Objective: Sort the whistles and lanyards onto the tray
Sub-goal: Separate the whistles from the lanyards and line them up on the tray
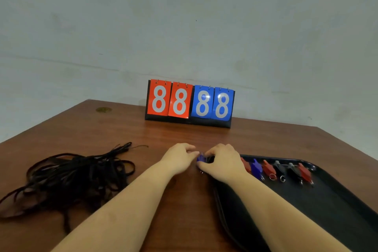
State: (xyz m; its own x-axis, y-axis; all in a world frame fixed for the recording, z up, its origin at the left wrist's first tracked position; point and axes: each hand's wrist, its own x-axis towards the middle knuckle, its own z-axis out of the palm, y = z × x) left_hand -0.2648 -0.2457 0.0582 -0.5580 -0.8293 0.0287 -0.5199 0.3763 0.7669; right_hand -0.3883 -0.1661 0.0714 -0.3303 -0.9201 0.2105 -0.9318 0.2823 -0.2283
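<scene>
Both hands meet at mid-worktop, just off the tray's [327, 206] near-left corner. Left hand [180, 159]: fingers curled, tips pinching a blue whistle [200, 158] from its left side. Right hand [223, 162]: fingers curled over the same whistle from the right, thumb below it. The whistle is mostly hidden between the two hands; only a small blue part shows. A small metal ring shows just beneath it, by the right thumb. Whether the whistle touches the worktop [173, 135] cannot be told.

Tray: black, shallow, lying on the right part of the worktop, its near end running out of view. Along its far edge, a row of whistles side by side, mouthpieces pointing away from the person. From left: red whistle [246, 164], partly behind the right hand; second blue whistle [256, 166]; second red whistle [269, 168]; black whistle [279, 168]; second black whistle [293, 169]; third red whistle [304, 171]. Several carry a small ring at the near end.

Lanyards [69, 178]: black, a loose tangled heap on the left part of the worktop, well apart from the tray, none on it.

Scoreboard [190, 103]: flip type, standing upright at the far edge of the worktop against the wall, two red cards and two blue cards, each showing 8.

Worktop: brown wood grain.
</scene>
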